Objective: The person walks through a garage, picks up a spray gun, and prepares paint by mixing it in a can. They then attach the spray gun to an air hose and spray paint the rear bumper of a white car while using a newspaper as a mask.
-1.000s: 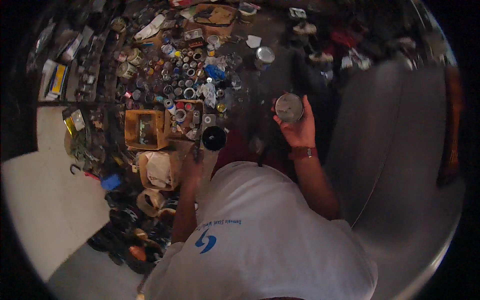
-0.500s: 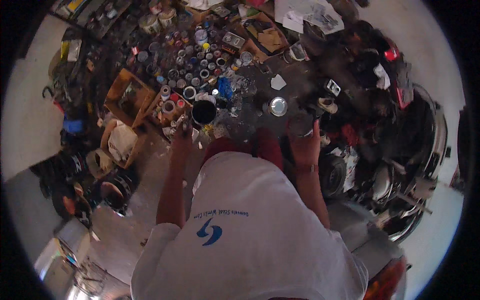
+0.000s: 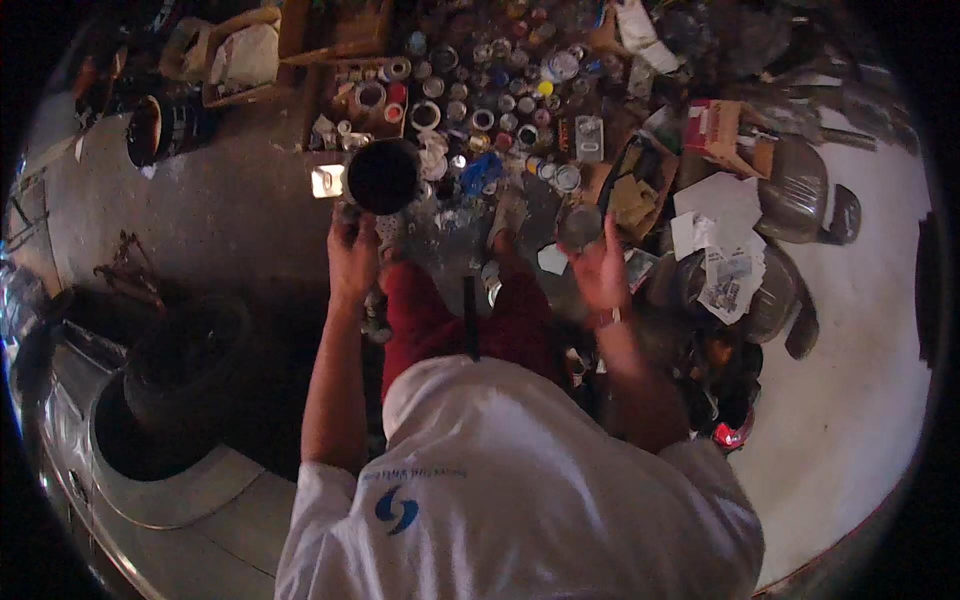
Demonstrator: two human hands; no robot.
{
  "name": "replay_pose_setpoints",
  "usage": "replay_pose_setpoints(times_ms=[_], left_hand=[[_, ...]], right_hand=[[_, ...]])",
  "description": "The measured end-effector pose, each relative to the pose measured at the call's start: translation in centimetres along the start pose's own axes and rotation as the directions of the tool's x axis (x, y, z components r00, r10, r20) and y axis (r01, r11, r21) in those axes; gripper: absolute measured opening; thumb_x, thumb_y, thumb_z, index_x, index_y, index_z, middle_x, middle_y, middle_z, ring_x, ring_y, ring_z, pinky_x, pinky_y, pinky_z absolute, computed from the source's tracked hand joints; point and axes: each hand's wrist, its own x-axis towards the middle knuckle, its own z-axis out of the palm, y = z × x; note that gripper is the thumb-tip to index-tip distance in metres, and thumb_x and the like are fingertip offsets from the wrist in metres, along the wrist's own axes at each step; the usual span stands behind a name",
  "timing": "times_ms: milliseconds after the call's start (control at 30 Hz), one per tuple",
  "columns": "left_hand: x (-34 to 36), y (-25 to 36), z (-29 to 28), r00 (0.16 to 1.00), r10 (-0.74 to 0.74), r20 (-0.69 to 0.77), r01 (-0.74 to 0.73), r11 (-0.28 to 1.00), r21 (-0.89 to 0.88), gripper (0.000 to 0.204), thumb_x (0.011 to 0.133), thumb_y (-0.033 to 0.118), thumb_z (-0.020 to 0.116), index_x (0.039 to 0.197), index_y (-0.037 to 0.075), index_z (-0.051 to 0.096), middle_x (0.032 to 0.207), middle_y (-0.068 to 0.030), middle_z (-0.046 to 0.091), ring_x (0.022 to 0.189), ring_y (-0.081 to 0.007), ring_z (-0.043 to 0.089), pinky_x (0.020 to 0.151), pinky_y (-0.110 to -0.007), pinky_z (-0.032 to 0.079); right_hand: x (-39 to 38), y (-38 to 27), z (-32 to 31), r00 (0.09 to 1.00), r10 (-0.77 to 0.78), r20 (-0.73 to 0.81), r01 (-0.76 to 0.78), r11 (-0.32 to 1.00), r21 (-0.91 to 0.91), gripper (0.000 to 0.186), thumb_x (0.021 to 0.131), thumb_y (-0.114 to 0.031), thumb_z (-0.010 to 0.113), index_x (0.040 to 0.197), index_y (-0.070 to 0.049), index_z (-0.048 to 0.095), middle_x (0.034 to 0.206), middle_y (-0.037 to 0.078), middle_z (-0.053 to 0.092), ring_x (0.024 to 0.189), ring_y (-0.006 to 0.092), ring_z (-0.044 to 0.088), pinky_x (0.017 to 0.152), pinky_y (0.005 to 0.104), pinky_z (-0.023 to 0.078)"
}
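Observation:
My left hand (image 3: 352, 252) grips a dark round can (image 3: 382, 175) with an open black mouth, held out in front of me. My right hand (image 3: 603, 272) holds a round grey lid (image 3: 580, 226) by its edge, about level with the can and apart from it. Both hands hover over a floor crowded with several small paint tins and jars (image 3: 478, 110). My white shirt and red trousers fill the lower middle of the view.
Cardboard boxes (image 3: 330, 35) and a red-and-white carton (image 3: 712, 127) lie among the tins. Crumpled papers (image 3: 722, 240) and dark curved vehicle panels (image 3: 795, 190) lie at right. A tyre (image 3: 180, 365) and a grey car body panel (image 3: 170, 500) sit at lower left.
The view has swung, so the tins now lie straight ahead. My left hand has lifted the dark can higher; my right hand still holds the lid.

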Motion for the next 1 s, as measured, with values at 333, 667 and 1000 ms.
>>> replay_pose_setpoints(times_ms=[333,667,1000], left_hand=[[2.0,-19.0,12.1,0.901,-0.423,-0.093,0.376,0.871,-0.316,0.042,0.109,0.037,0.063,0.134,0.005,0.069,0.098,-0.0004,0.064,0.088,-0.0104,0.059,0.076,-0.030,0.047],[9.7,-45.0,15.8,0.849,-0.490,-0.195,0.465,0.870,-0.163,0.032,0.110,0.031,0.060,0.127,0.006,0.068,0.091,0.0021,0.064,0.079,-0.0124,0.060,0.069,-0.033,0.049],[11.3,-60.6,20.7,0.896,-0.418,-0.149,0.413,0.908,-0.067,0.058,0.101,0.032,0.055,0.146,-0.004,0.049,0.130,-0.0166,0.065,0.111,-0.0265,0.062,0.097,-0.040,0.051]], right_hand=[[24.7,2.9,-15.9,0.916,-0.311,-0.255,0.164,0.868,-0.469,0.046,0.106,-0.042,0.068,0.138,-0.010,0.059,0.127,0.008,0.067,0.111,0.0176,0.066,0.094,0.0399,0.059],[42.4,12.1,-31.8,0.925,-0.325,0.195,0.242,0.113,-0.964,0.072,0.092,-0.021,0.087,0.149,-0.004,0.047,0.137,0.014,0.065,0.125,0.0228,0.064,0.106,0.0370,0.052],[48.5,20.7,-43.1,0.808,-0.544,0.225,0.392,0.212,-0.895,0.081,0.090,-0.003,0.084,0.157,-0.004,0.038,0.154,0.019,0.050,0.139,0.0314,0.055,0.115,0.0436,0.048]])
